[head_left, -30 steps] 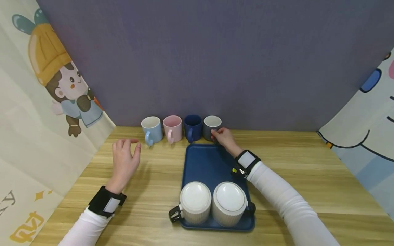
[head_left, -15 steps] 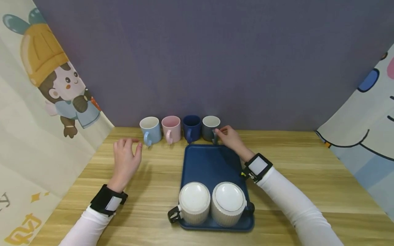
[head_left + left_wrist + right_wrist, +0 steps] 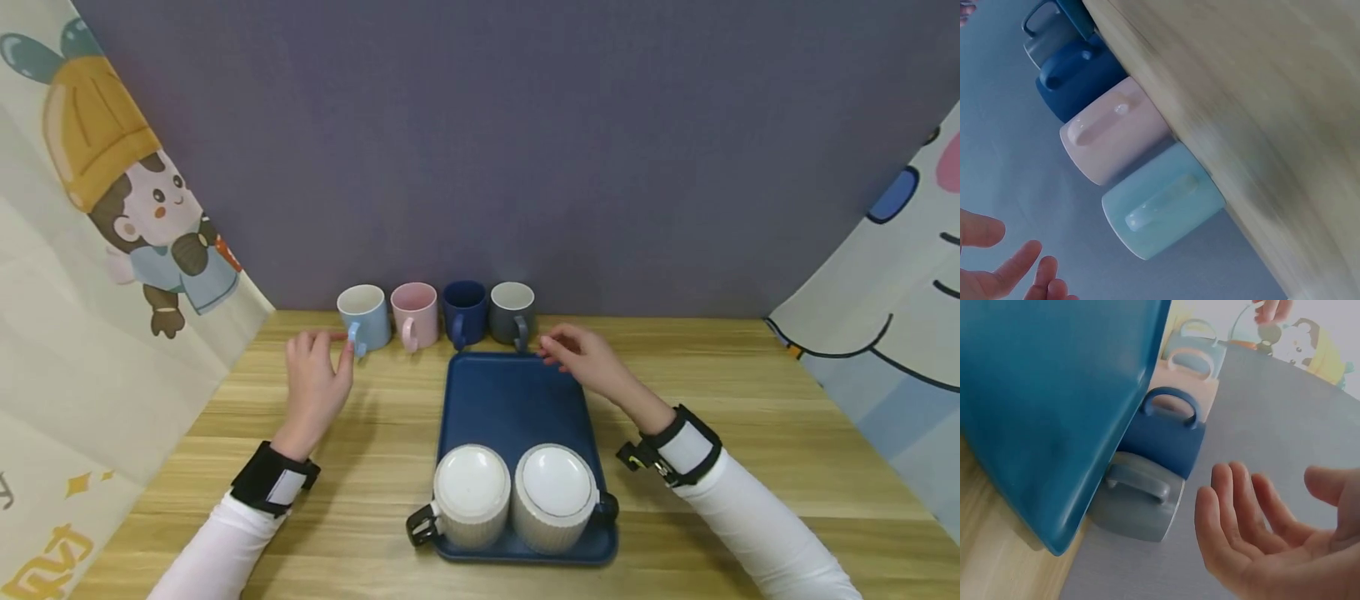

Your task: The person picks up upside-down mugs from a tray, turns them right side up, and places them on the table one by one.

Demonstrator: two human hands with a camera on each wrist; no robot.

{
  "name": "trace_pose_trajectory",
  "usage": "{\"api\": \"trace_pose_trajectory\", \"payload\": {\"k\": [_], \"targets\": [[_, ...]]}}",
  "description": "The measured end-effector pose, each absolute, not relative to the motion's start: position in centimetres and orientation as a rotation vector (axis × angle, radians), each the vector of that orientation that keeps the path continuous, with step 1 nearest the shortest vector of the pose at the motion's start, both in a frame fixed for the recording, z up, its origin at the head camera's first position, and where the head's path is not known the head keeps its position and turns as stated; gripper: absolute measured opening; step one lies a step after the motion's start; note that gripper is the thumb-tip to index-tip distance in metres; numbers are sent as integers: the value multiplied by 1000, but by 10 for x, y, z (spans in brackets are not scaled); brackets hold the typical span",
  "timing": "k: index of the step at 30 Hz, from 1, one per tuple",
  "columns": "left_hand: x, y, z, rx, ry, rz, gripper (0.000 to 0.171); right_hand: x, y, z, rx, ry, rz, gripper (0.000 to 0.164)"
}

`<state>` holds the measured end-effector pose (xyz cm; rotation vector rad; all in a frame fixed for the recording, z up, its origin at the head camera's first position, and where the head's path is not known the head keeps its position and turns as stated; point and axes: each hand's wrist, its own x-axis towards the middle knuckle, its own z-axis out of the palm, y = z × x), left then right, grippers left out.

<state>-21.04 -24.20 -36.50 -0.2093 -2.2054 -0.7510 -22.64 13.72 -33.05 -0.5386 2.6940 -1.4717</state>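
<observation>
Four-in-a-row is not needed to describe the small mugs: light blue [image 3: 365,321], pink [image 3: 415,317], dark blue [image 3: 465,313] and grey [image 3: 512,315] stand side by side, mouths up, at the back wall. My left hand [image 3: 317,383] hovers by the light blue mug; in the left wrist view its fingers [image 3: 1019,265] are apart from that mug and hold nothing. Just right of the grey mug, over the tray's far right corner, my right hand [image 3: 588,362] is free, fingers relaxed. The right wrist view shows its fingers [image 3: 1244,515] loosely bent beside the grey mug [image 3: 1138,497], not touching it.
A blue tray [image 3: 510,400] lies before the mugs on the wooden table [image 3: 360,517]. Two ribbed mugs, one left [image 3: 472,496] and one right [image 3: 557,498], stand upside down at its near end, black handles outward. A grey panel [image 3: 480,150] closes the back.
My right hand has let go of the grey mug and drawn back to the right and nearer. The grey mug's handle is now uncovered. My left hand has shifted slightly right, closer to the light blue mug.
</observation>
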Motion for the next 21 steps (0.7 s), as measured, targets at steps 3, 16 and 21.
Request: {"api": "trace_pose_trajectory", "payload": {"k": [3,16,21], "targets": [[-212,-238,-364,-213,-2204,-765,20,-214,142,-330,-573,2660,-1453,38],[-223,-223,-359,-190,-2203,-819,19,-175,167,-331,-621,2580,-1412,32],[-226,-218,-359,-181,-2208,-838,19,-165,178,-333,-663,2539,-1357,30]]}}
